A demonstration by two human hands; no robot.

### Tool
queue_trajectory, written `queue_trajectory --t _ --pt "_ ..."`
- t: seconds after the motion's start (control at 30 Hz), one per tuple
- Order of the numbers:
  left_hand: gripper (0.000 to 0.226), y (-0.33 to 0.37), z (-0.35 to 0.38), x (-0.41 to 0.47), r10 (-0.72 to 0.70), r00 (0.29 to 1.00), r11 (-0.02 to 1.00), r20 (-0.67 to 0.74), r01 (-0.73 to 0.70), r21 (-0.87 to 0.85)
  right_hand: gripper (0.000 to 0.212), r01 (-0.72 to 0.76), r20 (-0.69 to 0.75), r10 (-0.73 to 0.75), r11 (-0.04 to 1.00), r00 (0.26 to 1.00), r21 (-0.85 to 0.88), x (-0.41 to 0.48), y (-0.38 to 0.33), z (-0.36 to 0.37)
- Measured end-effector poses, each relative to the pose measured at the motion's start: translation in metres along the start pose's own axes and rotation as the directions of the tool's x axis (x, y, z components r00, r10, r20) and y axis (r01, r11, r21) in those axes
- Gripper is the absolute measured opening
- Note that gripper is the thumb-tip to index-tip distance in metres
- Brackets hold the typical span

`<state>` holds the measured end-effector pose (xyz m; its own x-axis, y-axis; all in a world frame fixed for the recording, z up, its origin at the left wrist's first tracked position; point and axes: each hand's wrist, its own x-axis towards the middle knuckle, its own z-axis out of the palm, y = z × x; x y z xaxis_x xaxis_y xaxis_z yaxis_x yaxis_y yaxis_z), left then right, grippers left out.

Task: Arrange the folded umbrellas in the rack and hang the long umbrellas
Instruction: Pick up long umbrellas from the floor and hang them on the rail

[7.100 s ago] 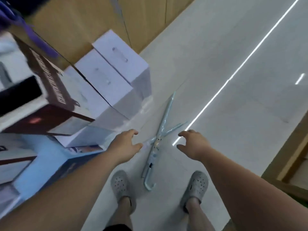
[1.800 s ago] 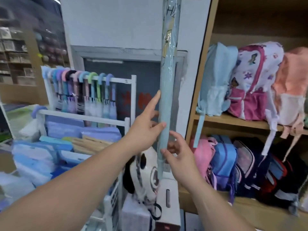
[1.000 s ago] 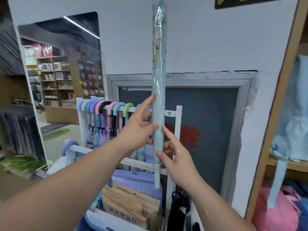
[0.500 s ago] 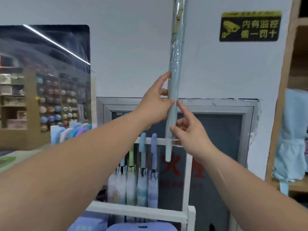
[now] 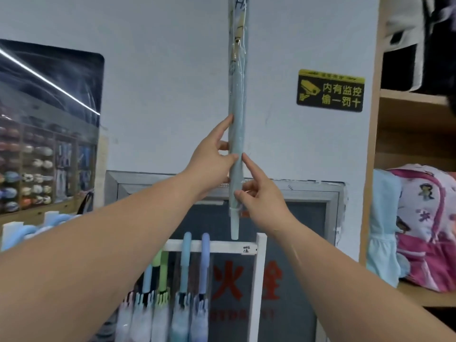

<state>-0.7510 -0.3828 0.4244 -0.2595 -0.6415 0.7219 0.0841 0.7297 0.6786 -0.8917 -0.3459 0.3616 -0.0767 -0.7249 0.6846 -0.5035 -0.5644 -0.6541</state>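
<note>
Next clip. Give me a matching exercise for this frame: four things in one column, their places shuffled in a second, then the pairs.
Things:
1 wrapped umbrella
2 warning sign
3 pink backpack
4 hooked umbrellas

Places:
A on the wooden shelf
B hanging from the white rail
C on the wall
D held between left hand and right hand

Pairs: 1-D; 2-C; 3-A; 4-B

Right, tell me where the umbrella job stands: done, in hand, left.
Done: several long umbrellas hang by their hooked handles on the white rail. In hand: the left hand and right hand hold a wrapped light-blue umbrella upright, tip down, just above that rail. Left: hook this one on. The folded umbrellas are out of view, so that part cannot be judged.
</note>
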Motion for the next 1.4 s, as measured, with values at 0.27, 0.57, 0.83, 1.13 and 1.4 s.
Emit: queue_trajectory --t 0.27,0.57,0.83,1.13,1.4 --pt "0.081 -0.029 -0.001 -0.003 -0.055 0.998 0.999 -0.025 0.055 -0.002 0.08 0.014 0.013 -0.013 0.999 1.0 -0.029 0.011 0.036 0.019" --pt "0.082 -0.062 0.006 -0.02 -0.133 0.99 0.991 -0.037 0.133 -0.018 0.081 0.024 0.056 -0.018 0.994 0.998 -0.104 0.001 0.07 0.022" --pt "0.066 -0.072 -0.002 -0.023 -0.142 0.988 0.989 -0.061 0.145 0.032 0.07 0.03 0.078 -0.017 0.985 0.997 -0.171 0.0 0.069 0.016" --pt "0.06 -0.084 0.014 -0.034 -0.182 0.981 0.983 0.065 0.18 0.031 0.037 0.109 -0.062 -0.14 0.929 0.988 -0.354 0.004 0.063 0.021" --pt "0.059 -0.093 0.017 -0.035 -0.223 0.969 0.975 0.103 0.22 0.045 0.044 0.094 0.056 -0.084 0.973 0.995 -0.212 0.007 0.068 0.015"
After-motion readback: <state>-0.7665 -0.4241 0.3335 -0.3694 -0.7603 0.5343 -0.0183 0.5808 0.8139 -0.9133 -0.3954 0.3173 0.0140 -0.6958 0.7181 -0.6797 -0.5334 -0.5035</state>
